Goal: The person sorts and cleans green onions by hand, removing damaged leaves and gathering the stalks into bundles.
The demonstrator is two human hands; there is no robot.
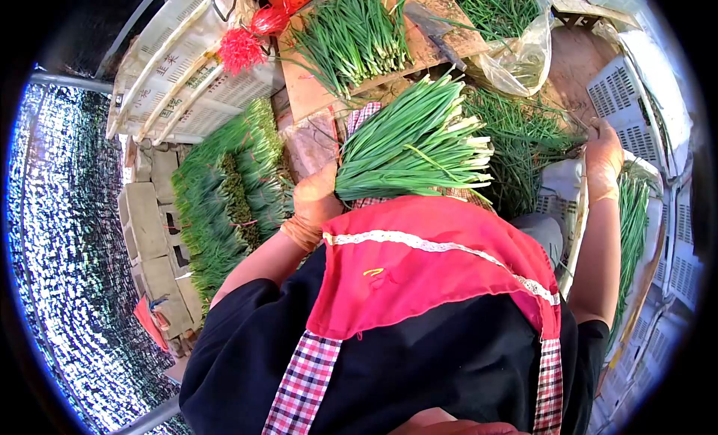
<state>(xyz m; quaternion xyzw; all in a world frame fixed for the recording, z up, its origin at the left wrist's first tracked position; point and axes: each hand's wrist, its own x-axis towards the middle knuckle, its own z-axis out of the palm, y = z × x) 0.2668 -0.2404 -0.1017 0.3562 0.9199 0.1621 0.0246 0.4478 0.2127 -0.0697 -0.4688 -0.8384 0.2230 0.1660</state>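
A thick bunch of green chives (407, 139) lies across my lap, its pale cut ends toward the right. My left hand (315, 194), in an orange glove, is closed around the leafy end of this bunch, with some fingers hidden by the leaves. Out to the right, my right hand (603, 160), also gloved, is beside a heap of loose chives (516, 147) and a white crate. Its fingers look curled, but what they hold, if anything, cannot be made out. Another bunch of chives (355, 38) rests on a wooden board (310, 87) in front.
A knife (434, 29) with a broad blade lies on the board's right side. Red ties (243, 50) hang on white crates (179, 61) at upper left. Tied chive bundles (239, 181) stand stacked at left. A plastic bag (523, 65) and more crates (624, 98) stand at right.
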